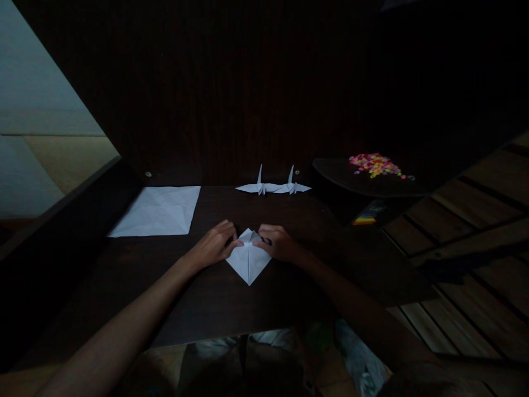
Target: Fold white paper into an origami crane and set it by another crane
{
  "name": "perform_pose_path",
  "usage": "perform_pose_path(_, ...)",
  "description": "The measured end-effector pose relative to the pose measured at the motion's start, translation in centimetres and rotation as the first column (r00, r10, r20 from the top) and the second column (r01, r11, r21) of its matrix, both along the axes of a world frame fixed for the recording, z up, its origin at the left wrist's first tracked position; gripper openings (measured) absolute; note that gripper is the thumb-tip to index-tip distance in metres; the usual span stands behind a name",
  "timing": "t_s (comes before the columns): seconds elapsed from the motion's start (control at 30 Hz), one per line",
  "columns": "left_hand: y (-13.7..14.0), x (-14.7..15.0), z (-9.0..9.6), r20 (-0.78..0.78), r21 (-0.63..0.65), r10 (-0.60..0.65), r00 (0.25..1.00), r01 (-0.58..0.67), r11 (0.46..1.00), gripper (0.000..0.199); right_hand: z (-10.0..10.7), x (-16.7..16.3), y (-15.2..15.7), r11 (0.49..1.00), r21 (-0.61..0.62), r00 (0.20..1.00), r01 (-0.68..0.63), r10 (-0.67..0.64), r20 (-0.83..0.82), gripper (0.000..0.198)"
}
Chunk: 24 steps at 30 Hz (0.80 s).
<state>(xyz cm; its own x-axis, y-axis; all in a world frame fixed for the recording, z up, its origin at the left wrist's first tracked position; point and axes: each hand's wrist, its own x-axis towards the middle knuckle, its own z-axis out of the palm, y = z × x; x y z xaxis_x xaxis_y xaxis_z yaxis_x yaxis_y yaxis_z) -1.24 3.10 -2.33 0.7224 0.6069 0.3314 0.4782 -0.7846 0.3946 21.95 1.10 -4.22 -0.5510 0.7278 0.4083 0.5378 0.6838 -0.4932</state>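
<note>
Tapering to a point, folded white paper point(248, 258), diamond-shaped, dark centre line

2 hands point(215, 243) point(281, 243) holding a folded paper diamond point(248, 262), 2 paper cranes point(261, 188) point(292, 188) behind, white sheet point(161, 212) at left

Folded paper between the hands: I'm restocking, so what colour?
White; the folded paper shows in the head view.

Two paper cranes point(273, 188) stand behind the folded paper point(248, 261), a sheet point(160, 212) to their left.
</note>
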Motion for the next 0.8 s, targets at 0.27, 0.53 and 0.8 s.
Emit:
perform_pose_path(0.27,0.1,-0.2,-0.3,0.006,0.031,0.005,1.000,-0.005,0.999,0.015,-0.1,0.1,0.0,0.995,0.025,0.994,0.092,-0.094,0.055,0.019)
perform_pose_path(0.53,-0.8,0.3,-0.3,0.112,-0.088,0.028,0.993,-0.018,0.996,0.028,-0.4,0.3,0.4,0.982,0.030,0.981,0.187,-0.189,0.052,0.021)
perform_pose_path(0.8,-0.2,0.2,-1.0,0.111,0.088,-0.014,0.994,0.004,0.996,0.026,-0.3,0.3,0.4,0.973,0.030,0.970,0.228,-0.230,0.075,0.022)
